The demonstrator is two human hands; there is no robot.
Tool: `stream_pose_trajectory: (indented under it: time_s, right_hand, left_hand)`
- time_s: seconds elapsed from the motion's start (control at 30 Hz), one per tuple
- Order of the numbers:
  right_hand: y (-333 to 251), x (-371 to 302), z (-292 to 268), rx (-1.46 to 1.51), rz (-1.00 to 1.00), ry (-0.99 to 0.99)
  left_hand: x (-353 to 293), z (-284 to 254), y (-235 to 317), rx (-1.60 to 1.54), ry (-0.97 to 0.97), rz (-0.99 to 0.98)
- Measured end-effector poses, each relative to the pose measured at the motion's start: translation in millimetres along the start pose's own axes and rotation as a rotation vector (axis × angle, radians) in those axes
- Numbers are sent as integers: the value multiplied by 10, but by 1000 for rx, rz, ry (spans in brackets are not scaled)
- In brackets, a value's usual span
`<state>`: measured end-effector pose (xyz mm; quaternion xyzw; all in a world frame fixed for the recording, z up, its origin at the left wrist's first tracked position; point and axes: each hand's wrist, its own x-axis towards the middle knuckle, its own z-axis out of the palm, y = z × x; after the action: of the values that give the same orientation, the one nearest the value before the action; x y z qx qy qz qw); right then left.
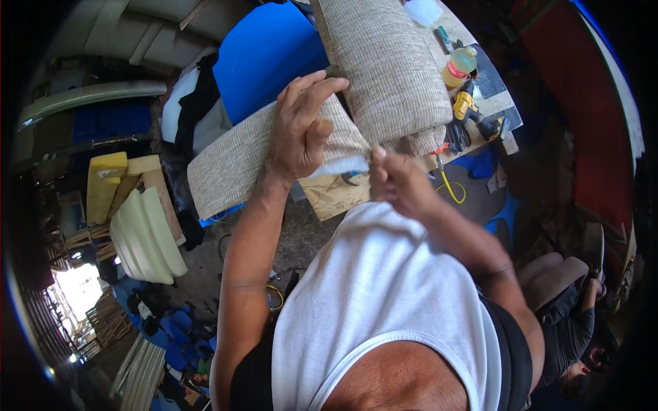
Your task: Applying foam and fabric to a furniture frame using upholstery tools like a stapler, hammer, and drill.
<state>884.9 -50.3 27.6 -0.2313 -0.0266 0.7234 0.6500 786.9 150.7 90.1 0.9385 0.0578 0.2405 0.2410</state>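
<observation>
A piece of furniture covered in beige woven upholstery fabric [226, 161] lies in front of me, with a thick rounded padded part [384, 68] in the same fabric beside it. My left hand [299, 130] rests on the lower part, fingers raised and apart near the seam between the two. White padding [340, 166] shows under the fabric's near edge. At that corner my right hand [404, 181] is closed, its thumb and fingers pinching the edge of the upholstery fabric. The fingertips of the right hand are slightly blurred.
On the worktable at right are a yellow cordless drill [466, 106], a bottle of yellowish liquid [459, 66] and an air hose [449, 185] with an orange fitting. A blue panel [271, 58] stands behind. Foam pieces [147, 236] lie at left; another person [569, 335] sits at lower right.
</observation>
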Motion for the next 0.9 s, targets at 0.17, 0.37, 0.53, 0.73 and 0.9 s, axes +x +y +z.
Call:
stream_pose_trajectory:
  time_s: [0.17, 0.37, 0.53, 0.73, 0.9]
  right_hand:
    - [334, 83, -146, 76, -140, -158]
    - [154, 433, -576, -610, -210, -232]
    - [101, 482, -552, -708, -247, -287]
    - [204, 311, -463, -709, -357, -155]
    - [35, -316, -349, -1296, -101, 136]
  left_hand:
    - [-56, -57, 95, 103, 45, 144]
    - [10, -262, 363, -187, -83, -253]
    - [269, -476, 364, -111, -239, -193]
    - [-205, -308, 238, 36, -384, 53]
    - [-255, -282, 95, 72, -338, 89]
